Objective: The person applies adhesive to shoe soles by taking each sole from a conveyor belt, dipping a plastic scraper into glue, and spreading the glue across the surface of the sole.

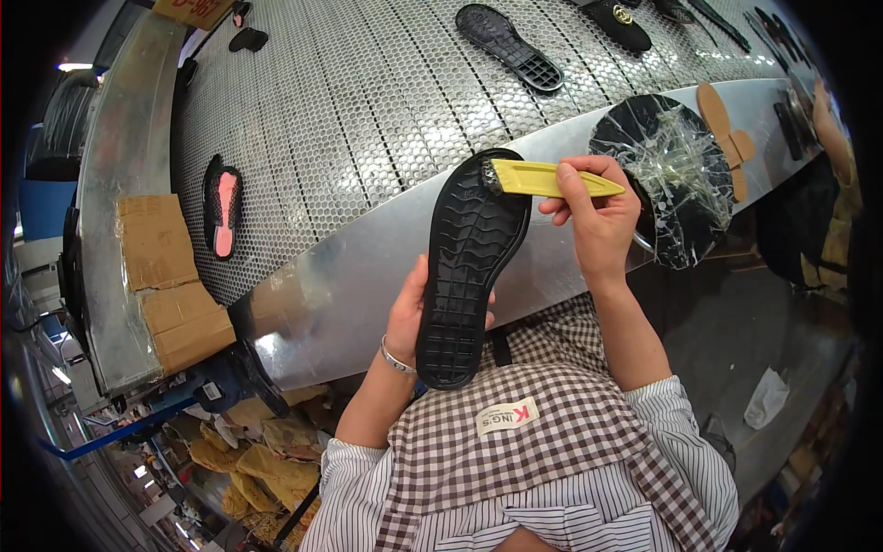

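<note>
A black rubber shoe sole (464, 267) is held up in front of my apron, its ridged, gridded side facing me. My left hand (407, 313) grips it along the left edge, thumb showing there and fingertips peeking out at the right edge. Pinched in my right hand (602, 207) is a brush with a flat yellow handle (538, 178). The dark bristles touch the sole's upper part, near its wide end. Parts of the sole look shiny and wet.
Beyond a metal ledge (322, 276), a mesh conveyor (349, 110) carries another black sole (509, 46), a pink-and-black piece (223, 207) and a black shoe (621, 23). At right stands a round black container (648, 129) streaked with clear glue-like film, beside tan sole-shaped pieces (722, 129). Cardboard (161, 244) lies left.
</note>
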The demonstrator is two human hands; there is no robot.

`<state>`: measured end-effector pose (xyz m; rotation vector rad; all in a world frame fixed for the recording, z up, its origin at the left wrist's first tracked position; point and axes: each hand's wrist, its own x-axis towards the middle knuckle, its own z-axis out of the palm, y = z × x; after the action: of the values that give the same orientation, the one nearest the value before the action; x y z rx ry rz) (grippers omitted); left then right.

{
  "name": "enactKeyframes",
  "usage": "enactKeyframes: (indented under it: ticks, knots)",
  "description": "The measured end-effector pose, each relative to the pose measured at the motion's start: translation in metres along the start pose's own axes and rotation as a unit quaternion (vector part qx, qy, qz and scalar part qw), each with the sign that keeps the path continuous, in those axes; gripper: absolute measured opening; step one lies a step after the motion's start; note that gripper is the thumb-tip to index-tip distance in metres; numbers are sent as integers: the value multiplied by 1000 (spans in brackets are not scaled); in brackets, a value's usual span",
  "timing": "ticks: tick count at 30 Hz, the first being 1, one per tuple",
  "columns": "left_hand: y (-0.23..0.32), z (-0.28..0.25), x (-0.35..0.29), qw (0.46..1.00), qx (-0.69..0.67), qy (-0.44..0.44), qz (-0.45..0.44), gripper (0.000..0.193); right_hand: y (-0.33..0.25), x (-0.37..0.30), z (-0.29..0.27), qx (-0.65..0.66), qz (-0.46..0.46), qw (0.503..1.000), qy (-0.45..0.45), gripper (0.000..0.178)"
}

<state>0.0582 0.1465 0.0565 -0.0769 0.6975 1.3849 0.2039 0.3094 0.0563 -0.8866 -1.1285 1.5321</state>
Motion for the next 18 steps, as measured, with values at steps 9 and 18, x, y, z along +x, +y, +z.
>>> enactKeyframes:
  ticks: [9, 18]
  knots:
    - [11, -17, -1, 997, 13, -56, -44, 59, -1, -9, 16, -1, 49, 997, -52, 12]
    - [32, -13, 18, 997, 59, 40, -17, 53, 1, -32, 40, -27, 93, 982, -163, 11]
